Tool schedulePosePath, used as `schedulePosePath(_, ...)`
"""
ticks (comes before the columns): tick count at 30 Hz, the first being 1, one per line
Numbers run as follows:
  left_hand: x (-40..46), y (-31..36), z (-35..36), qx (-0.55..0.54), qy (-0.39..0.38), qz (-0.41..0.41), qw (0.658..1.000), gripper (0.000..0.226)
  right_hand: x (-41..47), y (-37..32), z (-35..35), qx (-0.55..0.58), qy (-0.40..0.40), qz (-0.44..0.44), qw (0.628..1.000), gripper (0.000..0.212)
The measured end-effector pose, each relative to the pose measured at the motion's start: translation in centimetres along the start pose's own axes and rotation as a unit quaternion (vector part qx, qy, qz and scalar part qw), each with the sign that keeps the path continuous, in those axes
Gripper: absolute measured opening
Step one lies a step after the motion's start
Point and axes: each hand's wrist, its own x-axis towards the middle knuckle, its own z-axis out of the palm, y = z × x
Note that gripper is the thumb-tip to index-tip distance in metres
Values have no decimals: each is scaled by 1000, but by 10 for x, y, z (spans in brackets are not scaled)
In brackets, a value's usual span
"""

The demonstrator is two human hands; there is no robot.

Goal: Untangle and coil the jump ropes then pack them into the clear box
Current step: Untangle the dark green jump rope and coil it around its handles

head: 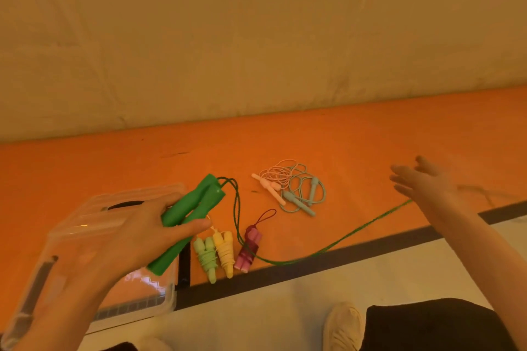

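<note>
Your left hand (137, 234) grips both stiff green handles (194, 216); your right hand (422, 179), fingers spread at frame right, carries the light, floppy green cord (328, 248). Gather it near the handles.

I can read no text, label, brand, number or sign from here. The clear box (114, 239) carries dark marks on its lid and side, but they are too blurred for me to tell whether they are lettering at all.
</note>
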Motion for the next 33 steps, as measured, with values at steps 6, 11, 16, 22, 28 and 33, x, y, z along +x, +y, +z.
schedulePosePath(6, 12, 14, 25, 10, -16, 63, 998, 46, -45, 0, 55, -265, -267, -51, 925, 22)
schedulePosePath(11, 14, 23, 36, 43, -30, 107, 993, 38, -59, 10, 101, -321, -297, -193, 878, 76)
schedulePosePath(16, 15, 11, 37, 105, -27, 129, 986, 53, -58, 15, 119, -329, -382, -209, 838, 27)
schedulePosePath(22, 15, 4, 42, 352, 60, 173, 918, 54, -63, 10, 124, -200, -366, -148, 897, 17)
schedulePosePath(28, 20, 11, 51, 356, 220, 224, 880, 55, -64, 4, 129, -164, -356, -123, 912, 16)
schedulePosePath(33, 21, 9, 49, 381, 206, 236, 870, 62, -63, 8, 125, -182, -340, -134, 913, 22)
